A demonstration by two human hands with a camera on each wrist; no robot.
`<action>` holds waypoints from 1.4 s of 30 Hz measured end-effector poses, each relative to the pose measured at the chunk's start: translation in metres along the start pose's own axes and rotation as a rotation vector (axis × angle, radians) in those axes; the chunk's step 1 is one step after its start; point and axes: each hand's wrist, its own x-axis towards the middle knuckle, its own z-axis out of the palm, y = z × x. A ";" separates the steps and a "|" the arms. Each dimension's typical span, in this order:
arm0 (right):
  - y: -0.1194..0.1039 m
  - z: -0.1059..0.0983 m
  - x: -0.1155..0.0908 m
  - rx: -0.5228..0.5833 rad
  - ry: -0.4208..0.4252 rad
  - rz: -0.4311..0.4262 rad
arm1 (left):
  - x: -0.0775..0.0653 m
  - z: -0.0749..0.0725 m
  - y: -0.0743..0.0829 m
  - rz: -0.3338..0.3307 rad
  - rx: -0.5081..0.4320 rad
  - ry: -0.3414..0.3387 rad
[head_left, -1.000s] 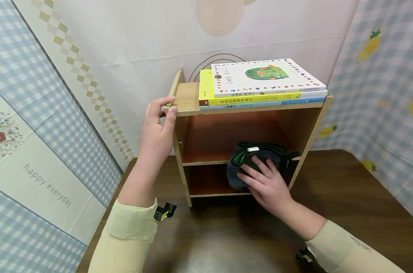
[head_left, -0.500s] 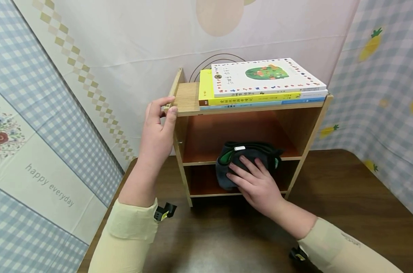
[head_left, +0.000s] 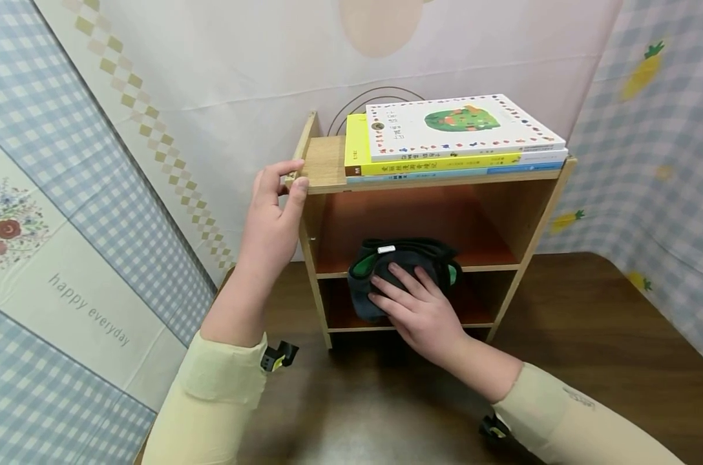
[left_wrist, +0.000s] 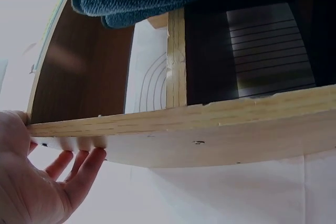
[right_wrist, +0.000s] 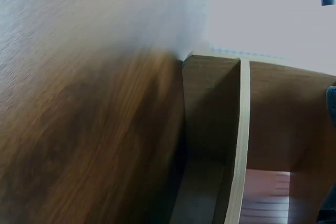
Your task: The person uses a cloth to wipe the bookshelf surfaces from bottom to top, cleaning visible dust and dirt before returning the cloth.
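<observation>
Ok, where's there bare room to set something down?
Free: shelf top between the left side panel and yellow book; tabletop right of the shelf unit. Crowded: the unit's front, around the right hand and dark-blue plush cloth.

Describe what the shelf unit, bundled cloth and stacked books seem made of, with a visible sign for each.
Shelf unit: probably wood or wood-look board, smooth; grain shows along its pale edges.
Bundled cloth: soft, matte fabric, perhaps plush or terry; the left wrist view shows a fuzzy nap.
Stacked books: likely paper with smooth card covers; the top one's print lies flat.
</observation>
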 end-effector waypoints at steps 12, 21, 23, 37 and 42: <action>-0.012 0.007 0.014 0.036 -0.079 -0.001 | 0.000 -0.003 0.004 -0.016 0.008 -0.033; -0.019 0.014 0.021 0.044 -0.062 -0.007 | 0.000 -0.005 0.004 -0.029 0.000 -0.063; -0.020 0.015 0.023 0.048 -0.058 -0.009 | 0.000 -0.006 0.006 -0.032 0.005 -0.065; -0.033 0.026 0.039 0.066 -0.048 -0.024 | 0.001 -0.008 0.009 -0.079 0.036 -0.076; -0.037 0.031 0.044 0.068 -0.038 -0.027 | 0.002 -0.009 0.010 -0.093 0.048 -0.088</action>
